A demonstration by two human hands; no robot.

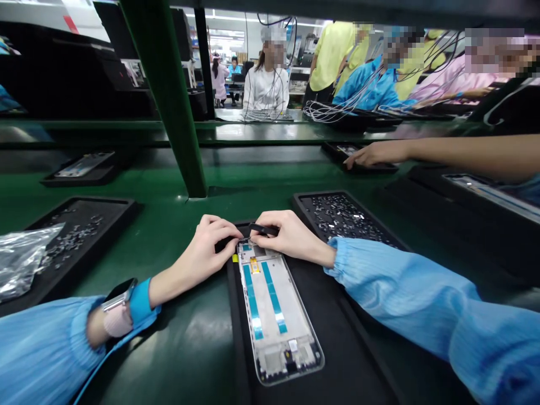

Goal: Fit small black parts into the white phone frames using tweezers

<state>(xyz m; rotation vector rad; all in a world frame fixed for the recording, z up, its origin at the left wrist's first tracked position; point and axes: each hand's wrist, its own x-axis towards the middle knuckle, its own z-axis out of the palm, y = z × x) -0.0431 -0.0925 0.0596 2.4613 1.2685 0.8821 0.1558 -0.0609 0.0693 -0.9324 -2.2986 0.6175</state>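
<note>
A white phone frame [276, 315] with two teal strips lies in a black tray [346, 349] in front of me. My left hand [206, 250] rests at the frame's top left corner, its fingers curled and pinched together on the edge. At the top right corner my right hand [287, 236] is closed around black tweezers [264, 229], whose tip points at the frame's top. Both arms wear light blue sleeves. A watch [118, 306] is on my left wrist.
A black tray of small parts [341, 216] sits right of my hands; another with parts and a plastic bag [21, 256] sits left. A green post [169, 95] rises ahead. A co-worker's arm [442, 154] reaches onto a far tray. Other people sit behind.
</note>
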